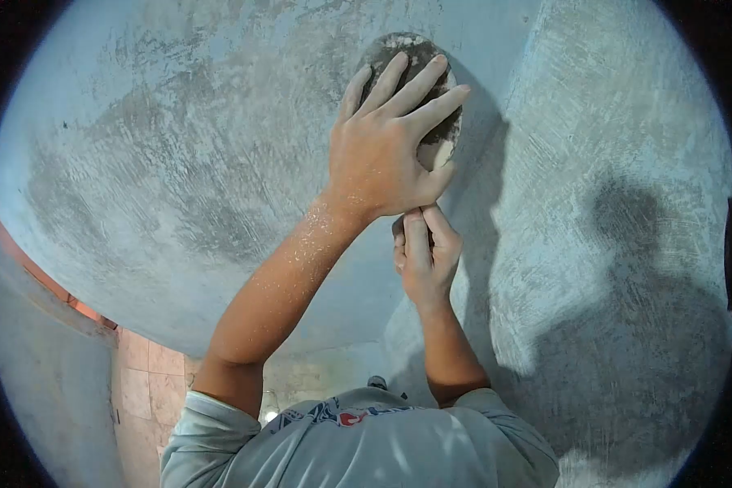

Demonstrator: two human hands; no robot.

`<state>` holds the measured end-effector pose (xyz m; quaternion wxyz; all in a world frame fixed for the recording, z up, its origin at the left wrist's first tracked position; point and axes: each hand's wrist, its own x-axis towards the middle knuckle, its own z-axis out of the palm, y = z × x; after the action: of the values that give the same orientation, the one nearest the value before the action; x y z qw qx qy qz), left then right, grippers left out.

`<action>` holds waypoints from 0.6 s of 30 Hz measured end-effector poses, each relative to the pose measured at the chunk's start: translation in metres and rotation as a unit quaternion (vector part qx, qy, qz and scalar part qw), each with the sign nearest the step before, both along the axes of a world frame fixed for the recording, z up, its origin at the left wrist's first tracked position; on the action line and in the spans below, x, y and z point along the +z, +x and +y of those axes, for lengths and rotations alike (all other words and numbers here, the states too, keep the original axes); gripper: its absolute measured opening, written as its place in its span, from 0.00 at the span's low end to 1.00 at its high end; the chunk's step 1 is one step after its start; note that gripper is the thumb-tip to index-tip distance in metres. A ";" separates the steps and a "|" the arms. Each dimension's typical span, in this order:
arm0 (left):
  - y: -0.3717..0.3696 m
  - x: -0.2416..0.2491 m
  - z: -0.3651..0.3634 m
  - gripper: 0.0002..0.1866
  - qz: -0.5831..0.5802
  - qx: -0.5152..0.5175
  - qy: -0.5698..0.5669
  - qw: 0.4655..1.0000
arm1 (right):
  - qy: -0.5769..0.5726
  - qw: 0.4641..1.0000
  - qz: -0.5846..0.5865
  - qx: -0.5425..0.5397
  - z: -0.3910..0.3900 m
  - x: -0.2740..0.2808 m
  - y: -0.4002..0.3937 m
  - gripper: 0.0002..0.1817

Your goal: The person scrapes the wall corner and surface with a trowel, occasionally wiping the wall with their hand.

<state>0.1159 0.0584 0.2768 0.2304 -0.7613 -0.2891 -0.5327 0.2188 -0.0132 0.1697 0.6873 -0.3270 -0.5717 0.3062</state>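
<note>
Far left: pinkish floor tiles point(150, 374) seen low down, beside the curved lower edge of the blue-grey wall point(179, 154), which is marked with darker grey scuffed patches. Upper centre: dark oval pad point(439, 137) with whitish blotches, positioned against that wall. Pad is covered by the left hand point(390, 142); its fingers are spread wide across the face, back of hand to camera, pale dust on fingers and forearm. Just below, the right hand point(431, 256) is closed, fingers curled in, knuckle area touching or nearly touching the heel of the left; whether anything is held inside can't be told. Right: a second wall face point(610, 114), rough and streaked, with a person's shadow point(626, 325) cast on it.
</note>
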 end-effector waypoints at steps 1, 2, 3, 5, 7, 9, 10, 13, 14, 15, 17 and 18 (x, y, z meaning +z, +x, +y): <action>-0.001 -0.004 -0.001 0.40 0.008 0.005 -0.005 1.000 | -0.025 0.998 0.045 0.025 -0.001 0.004 -0.002 0.14; -0.002 -0.016 -0.001 0.40 0.015 0.009 -0.011 1.000 | -0.013 0.999 0.029 0.026 0.003 -0.011 -0.002 0.14; -0.003 -0.031 -0.004 0.41 0.022 0.012 -0.017 1.000 | -0.002 1.000 0.013 0.026 0.009 -0.046 0.001 0.13; -0.009 -0.086 -0.017 0.43 0.029 0.019 -0.090 0.995 | 0.012 1.000 -0.017 0.022 0.004 -0.116 0.000 0.13; -0.012 -0.118 -0.027 0.42 0.035 0.018 -0.128 0.991 | 0.005 0.999 -0.021 0.025 -0.001 -0.132 -0.006 0.13; -0.015 -0.103 -0.026 0.41 0.039 0.023 -0.126 0.991 | -0.031 0.999 0.002 0.038 -0.010 -0.113 -0.012 0.14; -0.015 -0.075 -0.019 0.41 0.039 0.023 -0.090 0.995 | -0.035 0.999 0.009 0.038 -0.012 -0.086 -0.013 0.14; -0.011 -0.010 -0.006 0.41 0.044 0.033 -0.029 0.998 | -0.043 0.998 0.031 0.045 0.001 -0.009 -0.012 0.15; -0.008 0.003 -0.007 0.41 0.051 0.043 -0.027 0.997 | -0.032 0.997 0.040 0.052 0.006 0.000 -0.011 0.15; -0.007 0.008 -0.008 0.41 0.058 0.056 -0.024 0.996 | -0.019 0.997 0.049 0.061 0.008 0.003 -0.011 0.15; -0.009 -0.018 -0.012 0.42 0.056 0.058 -0.050 0.996 | -0.006 0.999 0.010 0.042 0.013 -0.030 -0.010 0.15; -0.011 -0.041 -0.016 0.42 0.055 0.061 -0.065 0.995 | -0.001 0.999 -0.009 0.035 0.014 -0.059 -0.011 0.14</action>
<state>0.1047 0.0421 0.2358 0.2278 -0.7839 -0.3558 -0.4550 0.2076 0.0006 0.1110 0.6705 -0.3105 -0.5888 0.3275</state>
